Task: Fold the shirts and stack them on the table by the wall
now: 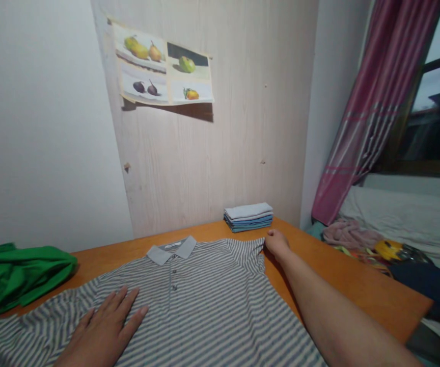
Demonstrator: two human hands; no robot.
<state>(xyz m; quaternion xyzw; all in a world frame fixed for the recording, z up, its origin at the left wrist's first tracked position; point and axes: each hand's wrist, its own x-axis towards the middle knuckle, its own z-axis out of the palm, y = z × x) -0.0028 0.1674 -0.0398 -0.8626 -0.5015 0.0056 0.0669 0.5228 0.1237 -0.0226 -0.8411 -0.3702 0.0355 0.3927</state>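
Lower left: our left hand [105, 326] lies open, palm flat on the striped polo shirt [212, 300]. The shirt is spread on the counter [357, 285], its long axis running from bottom edge to centre, collar pointing up-frame. Centre right: our right hand [277, 243] pinches its sleeve.

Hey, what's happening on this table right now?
A person has a striped polo shirt spread face up on the wooden table. The left hand lies flat and open on its chest; the right hand is at one sleeve end, grip hidden. A green garment lies crumpled at the left; folded clothes are stacked by the wall.
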